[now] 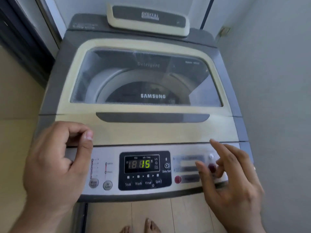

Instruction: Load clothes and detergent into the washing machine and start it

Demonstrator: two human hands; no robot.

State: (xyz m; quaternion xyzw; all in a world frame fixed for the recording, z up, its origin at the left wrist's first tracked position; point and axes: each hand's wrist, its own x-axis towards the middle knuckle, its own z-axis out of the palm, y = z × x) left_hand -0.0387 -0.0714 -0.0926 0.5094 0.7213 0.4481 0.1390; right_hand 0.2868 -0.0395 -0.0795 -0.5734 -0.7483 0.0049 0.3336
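The washing machine (pixel 148 105) stands with its lid (pixel 146 78) shut, so loading looks finished (dark clothes seem to lie in the drum behind the glass, though blurred). Its display (pixel 141 164), lit with 15, sits at the front. Left of the display, the left hand (pixel 55 167) rests loosely curled, holding nothing. Right of it, the right hand (pixel 232 182) hovers over the red buttons (pixel 178 179), fingers (pixel 217 147) spread and empty, probably to press start.

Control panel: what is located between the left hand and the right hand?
In the head view, the lit display showing 15, with the Soak, Wash, Rinse, Spin labels below.
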